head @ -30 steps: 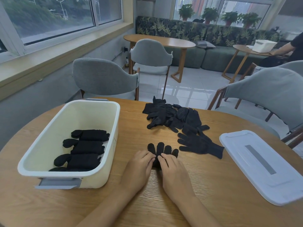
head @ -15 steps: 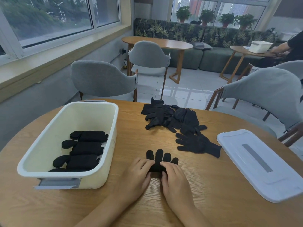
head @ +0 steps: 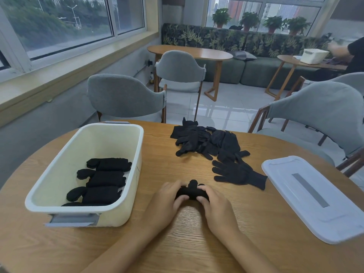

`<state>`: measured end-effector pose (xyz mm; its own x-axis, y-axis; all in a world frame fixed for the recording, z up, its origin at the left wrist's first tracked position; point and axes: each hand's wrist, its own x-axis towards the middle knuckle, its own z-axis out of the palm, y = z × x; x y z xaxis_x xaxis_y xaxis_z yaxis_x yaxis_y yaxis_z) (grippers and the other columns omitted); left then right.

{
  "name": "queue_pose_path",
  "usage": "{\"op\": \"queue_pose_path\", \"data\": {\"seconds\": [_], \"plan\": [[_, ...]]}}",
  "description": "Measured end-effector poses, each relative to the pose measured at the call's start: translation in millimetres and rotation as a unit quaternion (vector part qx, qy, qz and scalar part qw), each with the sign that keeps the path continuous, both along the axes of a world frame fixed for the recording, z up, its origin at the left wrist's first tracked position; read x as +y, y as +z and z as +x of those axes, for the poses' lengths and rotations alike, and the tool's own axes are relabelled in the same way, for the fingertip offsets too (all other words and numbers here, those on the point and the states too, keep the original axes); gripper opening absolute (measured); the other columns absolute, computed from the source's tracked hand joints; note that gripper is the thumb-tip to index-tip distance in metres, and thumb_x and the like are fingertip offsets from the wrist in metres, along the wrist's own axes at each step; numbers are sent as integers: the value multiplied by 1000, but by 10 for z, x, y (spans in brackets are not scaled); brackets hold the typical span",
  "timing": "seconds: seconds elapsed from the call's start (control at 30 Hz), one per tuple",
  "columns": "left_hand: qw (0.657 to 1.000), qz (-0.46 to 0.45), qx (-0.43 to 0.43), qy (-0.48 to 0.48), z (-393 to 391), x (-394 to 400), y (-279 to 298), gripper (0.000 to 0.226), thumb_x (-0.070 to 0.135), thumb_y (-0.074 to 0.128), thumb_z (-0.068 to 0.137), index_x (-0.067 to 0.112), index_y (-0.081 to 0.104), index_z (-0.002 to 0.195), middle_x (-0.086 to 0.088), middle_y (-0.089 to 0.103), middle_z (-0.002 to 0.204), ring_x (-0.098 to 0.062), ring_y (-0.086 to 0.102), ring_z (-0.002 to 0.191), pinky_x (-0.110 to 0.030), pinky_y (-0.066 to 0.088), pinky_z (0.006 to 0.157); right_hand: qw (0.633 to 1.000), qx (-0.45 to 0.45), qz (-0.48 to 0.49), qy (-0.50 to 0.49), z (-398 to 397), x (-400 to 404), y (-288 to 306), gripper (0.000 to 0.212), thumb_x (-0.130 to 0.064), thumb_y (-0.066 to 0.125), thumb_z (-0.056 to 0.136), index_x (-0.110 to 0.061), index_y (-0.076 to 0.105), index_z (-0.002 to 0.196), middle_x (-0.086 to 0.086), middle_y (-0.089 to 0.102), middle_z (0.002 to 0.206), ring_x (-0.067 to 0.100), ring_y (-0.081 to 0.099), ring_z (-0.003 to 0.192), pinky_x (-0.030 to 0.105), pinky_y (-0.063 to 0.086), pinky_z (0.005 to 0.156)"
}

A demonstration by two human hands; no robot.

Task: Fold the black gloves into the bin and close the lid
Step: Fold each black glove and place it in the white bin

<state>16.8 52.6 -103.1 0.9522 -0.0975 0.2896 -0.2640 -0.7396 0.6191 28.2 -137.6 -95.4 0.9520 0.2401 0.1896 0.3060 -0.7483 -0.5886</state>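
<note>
A rolled-up black glove (head: 192, 191) lies on the wooden table (head: 177, 243) in front of me. My left hand (head: 167, 200) grips its left end and my right hand (head: 214, 203) grips its right end, with one glove fingertip poking up between them. The cream bin (head: 78, 207) stands open at the left, holding several folded black gloves (head: 104, 180). A flat black glove (head: 236, 173) lies to the right of my hands. Behind it sits a loose pile of black gloves (head: 206, 141). The white lid (head: 313, 196) rests on the table at the right.
Grey chairs (head: 126, 98) stand around the far side of the table. Another person sits at a table (head: 307, 63) in the far right corner with a similar white bin (head: 314, 55). Windows run along the left wall.
My hands have rolled the glove up from the cuff toward its fingers. Several fingertips showed a second ago; only one sticks out now, and both hands curl round the roll.
</note>
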Motion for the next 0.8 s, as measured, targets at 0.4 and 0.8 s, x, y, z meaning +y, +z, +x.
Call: {"op": "queue_pose_path", "data": {"seconds": [0.4, 0.8], "plan": [[982, 125, 140, -8, 539, -101, 442, 20, 33, 67, 95, 19, 71, 108, 7, 53, 95, -12, 51, 92, -27, 40, 77, 983, 131, -120, -54, 481, 43, 273, 25, -41, 62, 95, -26, 71, 113, -4, 64, 111, 14, 57, 100, 34, 53, 85], [944, 161, 280, -67, 856, -151, 568, 39, 22, 72, 92, 20, 58, 128, -5, 63, 129, -22, 58, 116, -38, 49, 98, 934, 280, -219, -28, 800, 206, 545, 47, -30, 70, 91, -12, 59, 133, 9, 63, 125, 27, 63, 108, 38, 55, 93]]}}
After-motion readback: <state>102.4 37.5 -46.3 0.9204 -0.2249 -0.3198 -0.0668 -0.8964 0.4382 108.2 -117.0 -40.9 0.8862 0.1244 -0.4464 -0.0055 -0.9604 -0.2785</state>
